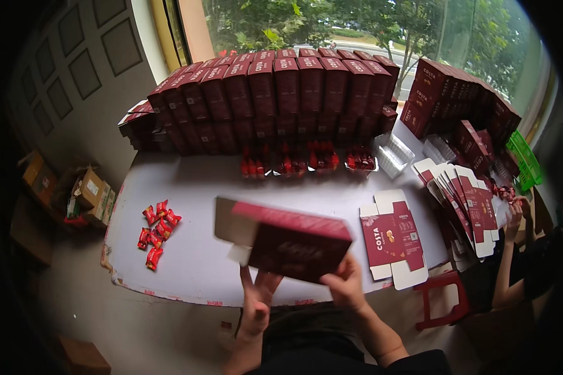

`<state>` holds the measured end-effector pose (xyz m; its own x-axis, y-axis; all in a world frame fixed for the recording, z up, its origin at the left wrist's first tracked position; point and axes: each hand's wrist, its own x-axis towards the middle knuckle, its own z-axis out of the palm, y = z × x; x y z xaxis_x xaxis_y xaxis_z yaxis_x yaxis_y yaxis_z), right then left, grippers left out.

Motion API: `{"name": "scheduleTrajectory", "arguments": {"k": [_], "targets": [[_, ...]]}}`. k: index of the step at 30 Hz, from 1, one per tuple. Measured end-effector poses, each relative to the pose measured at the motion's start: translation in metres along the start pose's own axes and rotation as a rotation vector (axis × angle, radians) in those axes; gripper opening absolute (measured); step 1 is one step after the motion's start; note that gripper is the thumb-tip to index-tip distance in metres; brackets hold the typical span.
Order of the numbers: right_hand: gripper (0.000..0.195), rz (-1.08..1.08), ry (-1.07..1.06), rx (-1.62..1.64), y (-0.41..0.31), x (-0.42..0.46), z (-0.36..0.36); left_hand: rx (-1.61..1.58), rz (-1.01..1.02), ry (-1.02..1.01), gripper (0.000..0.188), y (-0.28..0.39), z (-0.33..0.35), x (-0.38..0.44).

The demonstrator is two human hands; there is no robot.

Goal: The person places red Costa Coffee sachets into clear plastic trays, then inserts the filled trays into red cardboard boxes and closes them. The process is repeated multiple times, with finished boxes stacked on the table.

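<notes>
A dark red Costa cardboard box [300,243], opened into shape and slightly blurred, is held above the near part of the table. Its left end is open, with pale flaps sticking out. My right hand [347,283] grips the lower right corner, thumb on the front face. Below the box's left end is my left hand [257,300], fingers raised and partly hidden by the box; whether it touches the box I cannot tell. A flat unfolded Costa carton [389,239] lies to the right. Small red wrapped packets [162,228] lie loose on the left.
Stacked Costa boxes [262,89] line the back. Before them stand filled clear trays [323,157] and an empty plastic tray [393,154]. Flat cartons [471,206] are fanned at right, near a green basket [524,159], a co-worker's hands [513,218] and a red stool [443,300].
</notes>
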<state>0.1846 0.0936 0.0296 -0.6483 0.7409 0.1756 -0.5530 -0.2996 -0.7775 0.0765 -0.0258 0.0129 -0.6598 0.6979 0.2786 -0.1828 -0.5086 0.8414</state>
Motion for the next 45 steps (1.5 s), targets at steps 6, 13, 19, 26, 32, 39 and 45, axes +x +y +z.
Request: {"name": "scheduleTrajectory", "arguments": {"k": [6,13,19,26,32,39,45], "targets": [[0.041,-0.052,-0.688,-0.983,-0.018,0.023,0.0,-0.017,0.173,0.383,0.072,-0.008,-0.045,0.001],[0.055,-0.559,-0.044,-2.031,-0.046,0.181,-0.104,0.671,0.16,0.33,0.066,0.042,-0.072,0.008],[0.044,-0.427,-0.093,-2.014,-0.049,0.171,-0.119,0.752,0.055,0.155,0.063,0.065,-0.083,0.009],[0.062,-0.248,0.096,-1.903,-0.07,0.158,-0.129,0.739,-0.096,0.055,0.061,0.066,-0.084,0.023],[0.067,-0.252,0.203,-1.758,-0.08,0.16,-0.12,0.728,-0.18,-0.042,0.062,0.067,-0.096,0.026],[0.076,-0.335,-0.311,-1.304,-0.099,0.078,-0.06,0.728,-0.43,-0.356,0.056,0.069,-0.092,0.052],[0.086,-0.213,-0.927,-1.446,-0.102,0.044,-0.024,0.841,-0.536,-0.692,0.06,0.07,-0.082,0.073]]}}
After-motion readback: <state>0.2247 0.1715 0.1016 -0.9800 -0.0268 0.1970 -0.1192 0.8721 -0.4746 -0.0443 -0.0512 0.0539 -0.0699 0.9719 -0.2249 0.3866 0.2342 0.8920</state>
